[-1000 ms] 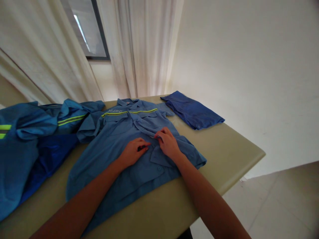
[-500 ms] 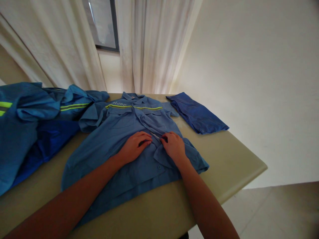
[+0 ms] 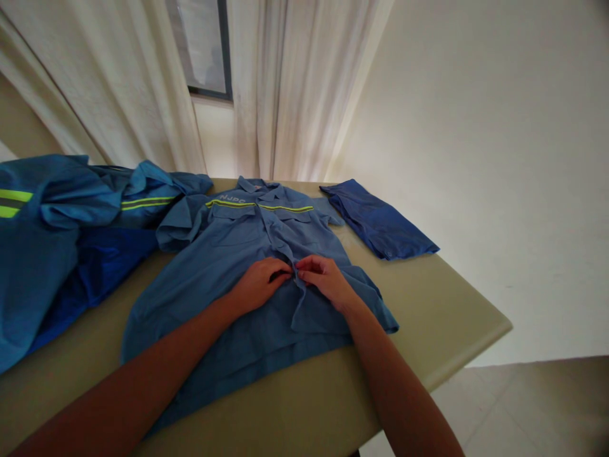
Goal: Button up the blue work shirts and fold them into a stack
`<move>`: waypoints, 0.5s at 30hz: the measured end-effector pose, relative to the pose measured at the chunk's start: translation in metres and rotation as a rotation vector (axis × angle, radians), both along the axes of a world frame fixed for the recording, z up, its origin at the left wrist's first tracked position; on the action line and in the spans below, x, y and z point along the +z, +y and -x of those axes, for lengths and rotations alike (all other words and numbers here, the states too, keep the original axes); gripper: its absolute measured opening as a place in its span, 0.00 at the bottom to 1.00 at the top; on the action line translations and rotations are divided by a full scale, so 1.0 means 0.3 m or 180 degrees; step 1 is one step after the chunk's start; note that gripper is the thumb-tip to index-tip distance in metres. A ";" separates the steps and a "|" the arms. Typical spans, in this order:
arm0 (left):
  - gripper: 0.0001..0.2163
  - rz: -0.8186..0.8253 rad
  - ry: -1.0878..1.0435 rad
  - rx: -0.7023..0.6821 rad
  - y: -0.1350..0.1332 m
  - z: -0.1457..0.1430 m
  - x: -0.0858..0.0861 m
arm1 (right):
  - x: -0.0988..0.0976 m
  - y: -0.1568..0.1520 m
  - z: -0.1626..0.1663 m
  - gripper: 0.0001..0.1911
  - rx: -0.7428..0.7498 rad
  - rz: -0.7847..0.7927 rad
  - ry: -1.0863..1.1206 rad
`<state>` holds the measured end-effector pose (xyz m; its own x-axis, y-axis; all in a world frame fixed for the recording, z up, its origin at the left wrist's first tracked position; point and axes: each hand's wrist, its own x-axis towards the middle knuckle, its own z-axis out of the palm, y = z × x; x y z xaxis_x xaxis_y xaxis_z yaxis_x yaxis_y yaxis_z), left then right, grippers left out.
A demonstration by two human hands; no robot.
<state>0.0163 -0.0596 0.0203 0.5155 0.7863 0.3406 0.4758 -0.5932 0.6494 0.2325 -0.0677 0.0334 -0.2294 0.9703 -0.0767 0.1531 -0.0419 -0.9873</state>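
Observation:
A blue short-sleeved work shirt [image 3: 204,285] lies face up, with its collar at the far side and a yellow-edged reflective stripe across the chest. Its front edges meet under my fingers, around the middle of the button line. My left hand [image 3: 264,279] pinches one front edge between thumb and fingers. Close beside it, my right hand [image 3: 323,279] is closed on the other edge, which is lifted a little. Any button between the fingertips is too small to make out. Below the hands the front flap hangs loose over the shirt's lower part.
More blue clothes [image 3: 42,247] with reflective stripes are heaped on the left of the table [image 3: 457,317]. A folded dark blue garment [image 3: 380,219] lies at the right. Behind the table hang pale curtains [image 3: 257,95]; a white wall [image 3: 499,158] stands at the right.
My right hand has moved left, bringing its shirt edge against the left hand. The flap below has shifted and covers the button that showed before.

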 end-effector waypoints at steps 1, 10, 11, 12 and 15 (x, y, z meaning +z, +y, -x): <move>0.08 0.0019 0.0001 0.0045 -0.002 0.000 0.001 | 0.000 -0.001 0.002 0.12 0.0018 -0.0032 -0.0091; 0.10 0.0033 -0.0380 0.0309 -0.010 0.008 -0.003 | 0.016 -0.031 0.032 0.04 -0.0048 -0.1401 -0.1495; 0.10 0.0053 -0.0430 0.0310 -0.008 0.008 -0.003 | 0.015 -0.033 0.039 0.04 -0.0100 -0.1524 -0.1562; 0.10 0.0103 -0.0472 0.0321 -0.007 0.008 -0.004 | 0.013 -0.034 0.045 0.04 -0.0143 -0.1612 -0.1583; 0.08 0.0370 -0.0560 0.0359 -0.002 0.008 -0.003 | 0.007 -0.032 0.054 0.04 -0.0250 -0.1747 -0.1538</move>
<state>0.0139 -0.0600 0.0194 0.3629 0.8746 0.3214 0.4082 -0.4593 0.7889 0.2164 -0.0771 0.0354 -0.2213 0.9102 0.3500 0.5934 0.4105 -0.6924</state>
